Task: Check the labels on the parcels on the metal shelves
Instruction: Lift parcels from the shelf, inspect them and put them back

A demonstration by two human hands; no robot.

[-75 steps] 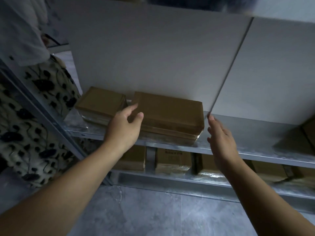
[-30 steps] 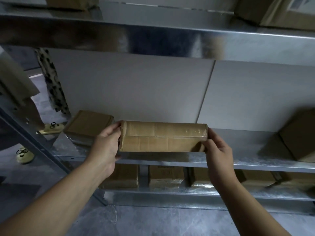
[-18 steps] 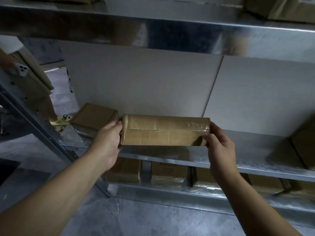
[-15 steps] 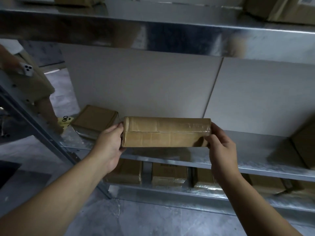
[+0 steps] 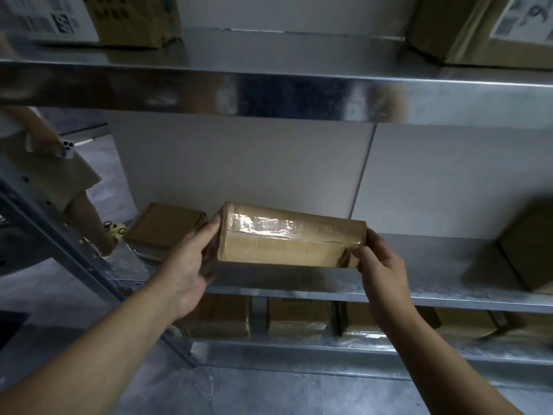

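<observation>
I have the long brown cardboard parcel [image 5: 290,238], bound in glossy clear tape, in both hands near the middle of my view. It is just above the galvanised metal middle shelf [image 5: 434,265] and, as far as I can judge, lifted off it. My left hand [image 5: 188,265] grips the parcel's nine o'clock end, with the thumb up along the end face and the fingers curled underneath. My right hand [image 5: 384,272] holds the three o'clock end, fingers and thumb curled round the lower corner. The parcel is tilted, its nine o'clock end a little higher. The faces turned towards me show only tape and plain cardboard.

At nine o'clock from the parcel, a flat brown cardboard packet [image 5: 164,229] lies on the same shelf. Out at three o'clock, a bigger brown box [image 5: 526,253] sits in shadow at the frame edge. At six o'clock, a row of small taped brown parcels [image 5: 296,316] stands on the lower metal shelf [image 5: 299,354].

At twelve o'clock runs the shiny upper metal shelf [image 5: 269,82]. It carries a brown carton with a white printed label [image 5: 128,19] towards eleven o'clock and another labelled brown carton [image 5: 478,28] towards one o'clock. I cannot read the print on either.

Beyond the slanted grey upright [image 5: 74,253] at nine o'clock, a second person [image 5: 59,181] stands holding a white phone [image 5: 68,148].
</observation>
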